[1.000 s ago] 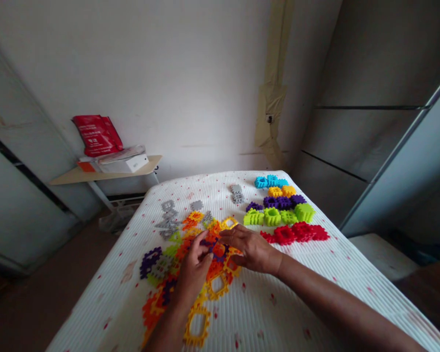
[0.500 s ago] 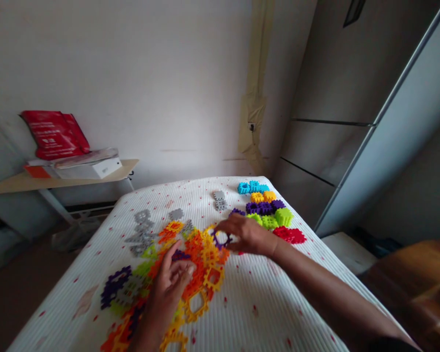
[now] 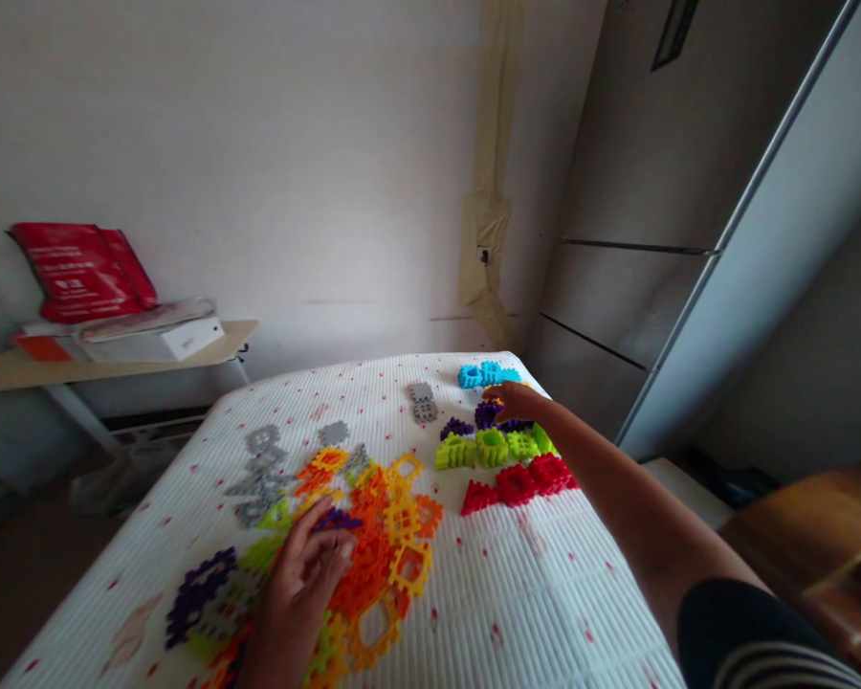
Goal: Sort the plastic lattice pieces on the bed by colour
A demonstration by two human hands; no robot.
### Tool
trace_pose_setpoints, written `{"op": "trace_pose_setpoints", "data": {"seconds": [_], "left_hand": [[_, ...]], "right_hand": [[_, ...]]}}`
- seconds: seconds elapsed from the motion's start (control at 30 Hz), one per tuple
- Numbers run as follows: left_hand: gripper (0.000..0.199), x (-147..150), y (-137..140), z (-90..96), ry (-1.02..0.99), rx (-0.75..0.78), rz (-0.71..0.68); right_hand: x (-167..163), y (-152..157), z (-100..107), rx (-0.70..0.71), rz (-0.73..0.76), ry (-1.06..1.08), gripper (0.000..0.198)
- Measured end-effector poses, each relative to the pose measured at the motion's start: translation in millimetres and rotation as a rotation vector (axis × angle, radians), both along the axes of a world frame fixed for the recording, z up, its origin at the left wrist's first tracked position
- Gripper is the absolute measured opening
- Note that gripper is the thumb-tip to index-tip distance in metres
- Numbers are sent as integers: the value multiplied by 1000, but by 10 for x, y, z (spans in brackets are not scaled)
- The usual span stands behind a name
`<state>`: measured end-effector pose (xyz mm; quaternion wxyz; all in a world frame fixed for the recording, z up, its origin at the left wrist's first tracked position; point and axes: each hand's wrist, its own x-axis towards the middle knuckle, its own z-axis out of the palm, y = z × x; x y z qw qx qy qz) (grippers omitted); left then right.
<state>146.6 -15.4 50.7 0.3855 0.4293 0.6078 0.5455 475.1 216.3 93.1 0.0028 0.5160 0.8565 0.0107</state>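
Note:
My left hand (image 3: 302, 569) hovers palm-up over a loose pile of interlocking plastic tiles, fingers half curled and apart, with nothing seen in it. Around it lie orange tiles (image 3: 364, 565), yellow tiles (image 3: 402, 517), dark purple tiles (image 3: 199, 591) and grey tiles (image 3: 264, 474). At the far right of the bed-like surface, my right hand (image 3: 520, 400) has its fingers on a purple notched tile (image 3: 486, 414) at the purple row. The hand partly covers that row and the yellow tiles behind it. Its fingertips are small and partly hidden.
Lime green stacks (image 3: 492, 447), red stacks (image 3: 518, 484) and blue stacks (image 3: 489, 373) sit on the right of the white spotted cover (image 3: 502, 593). Two grey tiles (image 3: 423, 402) lie left of them. A side table (image 3: 236, 337) holds a red bag (image 3: 86, 273); a tall cabinet (image 3: 603, 297) stands right.
My right hand has carried a purple tile from the pile's right edge away to the purple row. The left hand stays over the pile. The view has shifted slightly.

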Motion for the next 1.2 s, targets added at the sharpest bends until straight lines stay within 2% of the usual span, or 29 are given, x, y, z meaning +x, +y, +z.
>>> {"op": "trace_pose_setpoints", "data": {"seconds": [0.6, 0.87, 0.97, 1.1, 1.2], "left_hand": [[71, -15, 11, -40, 45, -32, -22], [70, -50, 49, -143, 17, -6, -50], [67, -34, 25, -96, -7, 19, -50], [55, -226, -24, 83, 11, 79, 54], [45, -636, -90, 213, 111, 102, 250]], "right_hand": [[-29, 69, -34, -43, 22, -52, 49], [-51, 56, -33, -52, 12, -83, 52], [-56, 61, -67, -51, 28, -83, 50], [17, 156, -117, -21, 91, -50, 49], [45, 166, -54, 118, 157, 50, 50]]}}
